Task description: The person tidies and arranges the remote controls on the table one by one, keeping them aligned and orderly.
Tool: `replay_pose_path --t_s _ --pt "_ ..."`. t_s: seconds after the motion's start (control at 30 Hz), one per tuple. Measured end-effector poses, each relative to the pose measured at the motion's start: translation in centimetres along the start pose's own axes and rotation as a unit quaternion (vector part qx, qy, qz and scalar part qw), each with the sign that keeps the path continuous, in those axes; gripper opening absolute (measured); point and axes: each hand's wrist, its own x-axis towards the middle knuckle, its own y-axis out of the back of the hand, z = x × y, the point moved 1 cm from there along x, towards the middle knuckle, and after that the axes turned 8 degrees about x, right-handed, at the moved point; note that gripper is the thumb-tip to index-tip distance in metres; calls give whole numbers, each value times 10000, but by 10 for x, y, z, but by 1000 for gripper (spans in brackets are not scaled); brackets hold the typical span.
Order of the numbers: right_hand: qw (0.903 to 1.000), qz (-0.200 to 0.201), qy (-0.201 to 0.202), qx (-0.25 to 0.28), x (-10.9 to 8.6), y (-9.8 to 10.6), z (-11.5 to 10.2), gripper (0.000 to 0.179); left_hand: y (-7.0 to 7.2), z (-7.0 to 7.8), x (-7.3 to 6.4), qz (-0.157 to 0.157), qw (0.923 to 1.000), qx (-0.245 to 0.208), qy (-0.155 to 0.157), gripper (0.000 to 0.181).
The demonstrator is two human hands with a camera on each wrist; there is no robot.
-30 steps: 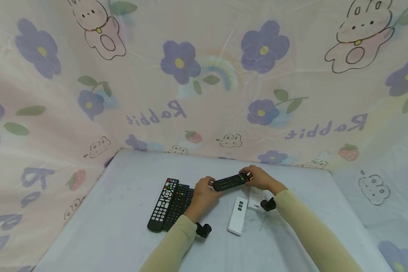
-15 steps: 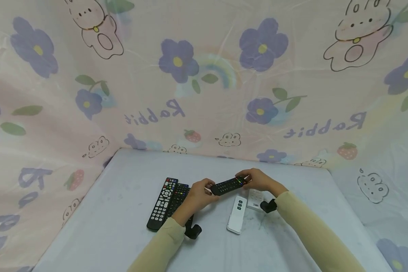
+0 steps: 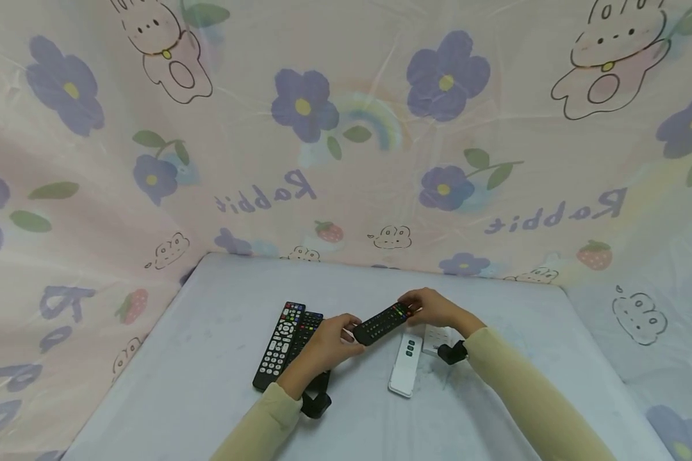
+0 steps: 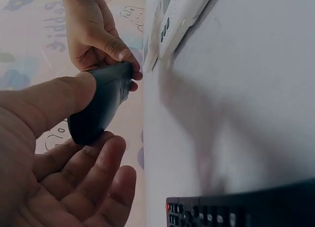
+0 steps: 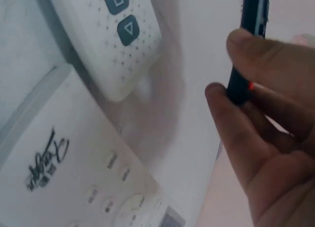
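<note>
A black remote control [image 3: 382,324] is held above the table between both hands, its button face up and its left end nearer the person. My left hand [image 3: 327,339] pinches that end; in the left wrist view the thumb lies on one side of the remote and the fingertips meet the other. My right hand [image 3: 435,308] pinches the far end, the one with coloured buttons, between thumb and fingers, as the right wrist view also shows. Below the right hand lie a white three-button remote [image 3: 405,365] and a second white remote [image 3: 432,339], partly hidden by the hand and wrist.
Left of the left hand, a black remote with white buttons [image 3: 279,346] lies beside another black remote [image 3: 308,325], partly covered by the left forearm. A further black piece [image 3: 321,382] shows past that wrist. A printed curtain [image 3: 357,160] rises behind the white table [image 3: 242,282].
The held remote has moved left and closer to the person, turning more diagonal. My left hand has come back and left with it; my right hand has shifted slightly left and down.
</note>
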Motion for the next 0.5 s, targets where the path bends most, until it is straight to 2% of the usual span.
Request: replay_pose_path --t_s 0.13,0.23,0.37,0.5 --pt "9998 -130 60 114 1 -5 -2 51 2 -2 -8 -19 9999 143 -76 46" --pt "9993 -240 218 199 3 -10 -4 51 4 -4 -15 28 9984 545 -153 45" --pt "9986 -248 455 138 7 -16 -6 53 4 -6 -23 200 9932 1112 -266 45" --pt "9981 -247 552 124 9 -20 -10 50 3 -7 -32 371 9907 1277 -297 44"
